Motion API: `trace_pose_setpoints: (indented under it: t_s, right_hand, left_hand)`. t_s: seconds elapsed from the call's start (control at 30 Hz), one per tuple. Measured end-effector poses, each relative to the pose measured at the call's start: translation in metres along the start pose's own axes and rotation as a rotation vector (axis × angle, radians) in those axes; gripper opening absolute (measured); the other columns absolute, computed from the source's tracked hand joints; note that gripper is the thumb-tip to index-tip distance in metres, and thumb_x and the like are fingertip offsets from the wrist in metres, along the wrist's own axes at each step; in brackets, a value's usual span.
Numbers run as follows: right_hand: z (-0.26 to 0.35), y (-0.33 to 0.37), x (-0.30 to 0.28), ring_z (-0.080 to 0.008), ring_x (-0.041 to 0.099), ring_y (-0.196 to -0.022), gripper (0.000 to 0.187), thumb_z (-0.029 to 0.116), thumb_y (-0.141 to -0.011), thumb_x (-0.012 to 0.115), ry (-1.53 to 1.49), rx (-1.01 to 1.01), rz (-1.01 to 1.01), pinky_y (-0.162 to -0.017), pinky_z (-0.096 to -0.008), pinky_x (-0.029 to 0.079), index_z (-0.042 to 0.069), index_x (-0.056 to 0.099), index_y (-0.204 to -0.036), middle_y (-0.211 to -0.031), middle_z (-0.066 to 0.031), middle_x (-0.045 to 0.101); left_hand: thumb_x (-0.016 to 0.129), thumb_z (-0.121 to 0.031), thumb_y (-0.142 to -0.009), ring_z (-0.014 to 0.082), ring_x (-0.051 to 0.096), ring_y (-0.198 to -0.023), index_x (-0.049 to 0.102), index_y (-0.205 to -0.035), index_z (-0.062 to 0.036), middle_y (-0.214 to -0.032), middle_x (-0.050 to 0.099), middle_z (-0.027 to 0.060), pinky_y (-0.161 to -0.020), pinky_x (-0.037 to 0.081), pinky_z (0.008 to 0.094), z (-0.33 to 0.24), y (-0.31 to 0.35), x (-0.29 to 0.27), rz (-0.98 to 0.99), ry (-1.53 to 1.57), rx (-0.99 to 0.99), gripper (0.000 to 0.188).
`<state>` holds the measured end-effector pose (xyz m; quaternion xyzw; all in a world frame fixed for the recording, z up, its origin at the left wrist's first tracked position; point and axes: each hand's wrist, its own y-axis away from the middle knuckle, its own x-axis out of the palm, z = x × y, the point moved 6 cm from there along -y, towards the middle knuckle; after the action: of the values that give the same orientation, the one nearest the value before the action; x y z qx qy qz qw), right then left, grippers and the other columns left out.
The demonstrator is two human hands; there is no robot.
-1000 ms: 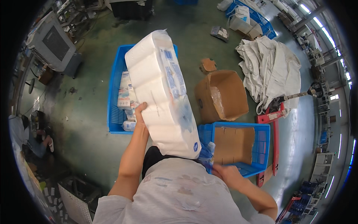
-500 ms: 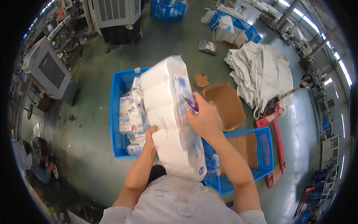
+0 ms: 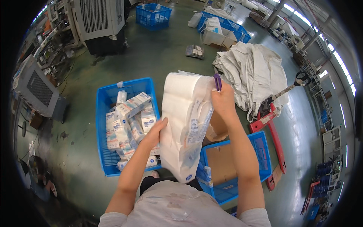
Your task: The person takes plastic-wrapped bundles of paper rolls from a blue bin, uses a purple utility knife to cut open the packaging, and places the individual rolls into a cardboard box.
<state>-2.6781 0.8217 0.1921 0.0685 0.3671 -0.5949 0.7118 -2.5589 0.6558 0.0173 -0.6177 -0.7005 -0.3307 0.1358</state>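
Note:
A long pack of white paper rolls (image 3: 177,102) in clear, blue-printed film is held upright in front of my body. My left hand (image 3: 154,135) grips its left side, thumb on the paper. At the pack's upper right, my right hand (image 3: 224,100) is closed round a small purple-handled cutter (image 3: 217,82); its fingers also seem to pinch the film edge, though the fingertips are partly hidden. Left of the pack stands a blue crate (image 3: 101,128) filled with several smaller white wrapped tissue packs (image 3: 132,106).
At my right is a blue crate (image 3: 261,151) lined with cardboard, beside an open cardboard box (image 3: 217,126). A red pallet jack (image 3: 278,143) and a heap of white sacks (image 3: 253,72) lie beyond. Grey air coolers (image 3: 39,89) stand at left; a small scale (image 3: 194,52) is on the floor ahead.
My right hand has moved up and right to the pack's top corner, the cutter now upright. The film hangs looser on that side. The view has shifted, showing more of the left crate.

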Motion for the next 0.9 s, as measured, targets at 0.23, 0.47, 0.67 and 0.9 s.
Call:
trace_pose_setpoints:
  t_s: [0.23, 0.47, 0.67, 0.9]
  right_hand:
    - [-0.03, -0.023, -0.002, -0.0356, 0.055, -0.08, 0.042, -0.004, -0.064, 0.043, 0.154, -0.191, -0.039, -0.072, -0.0413, 0.044, 0.002, 0.058, -0.103, -0.085, -0.0166, 0.055]
    - [-0.093, -0.087, -0.028, -0.0313, 0.058, -0.068, 0.036, -0.003, -0.066, 0.052, 0.424, -0.323, -0.007, -0.06, -0.0406, 0.046, 0.008, 0.06, -0.099, -0.089, -0.0085, 0.055]
    - [-0.182, -0.145, -0.058, -0.0194, 0.054, -0.054, 0.022, -0.007, -0.064, 0.045, -0.234, -0.118, 0.097, -0.051, -0.0311, 0.043, 0.0, 0.059, -0.079, -0.068, -0.0069, 0.056]
    - [-0.332, -0.151, 0.015, -0.0139, 0.053, -0.054, 0.018, -0.011, -0.06, 0.041, -1.527, 0.713, 0.292, -0.047, -0.0215, 0.042, -0.001, 0.05, -0.071, -0.063, -0.0051, 0.051]
  left_hand:
    - [0.058, -0.006, -0.069, 0.04, 0.028, -0.124, 0.017, -0.132, 0.0067, -0.132, 0.026, 0.0291, -0.102, 0.024, 0.0431, -0.061, -0.027, 0.152, -0.442, -1.286, 0.957, 0.077]
    - [0.044, 0.011, -0.064, 0.04, 0.056, -0.088, 0.041, -0.122, -0.0035, -0.105, 0.056, 0.0219, -0.072, 0.048, 0.0398, -0.062, -0.134, 0.172, -0.501, -1.272, 0.996, 0.06]
    - [0.042, 0.011, -0.064, 0.0249, 0.059, -0.064, 0.056, -0.105, -0.0051, -0.071, 0.061, 0.011, -0.06, 0.045, 0.0304, -0.067, -0.206, 0.176, -0.249, -1.114, 0.735, 0.046]
    - [0.039, 0.015, -0.06, 0.0069, 0.031, -0.036, 0.046, -0.068, -0.0051, -0.056, 0.042, 0.0002, -0.031, 0.021, 0.0216, 0.028, -0.309, 0.128, 0.009, 0.038, -0.166, 0.023]
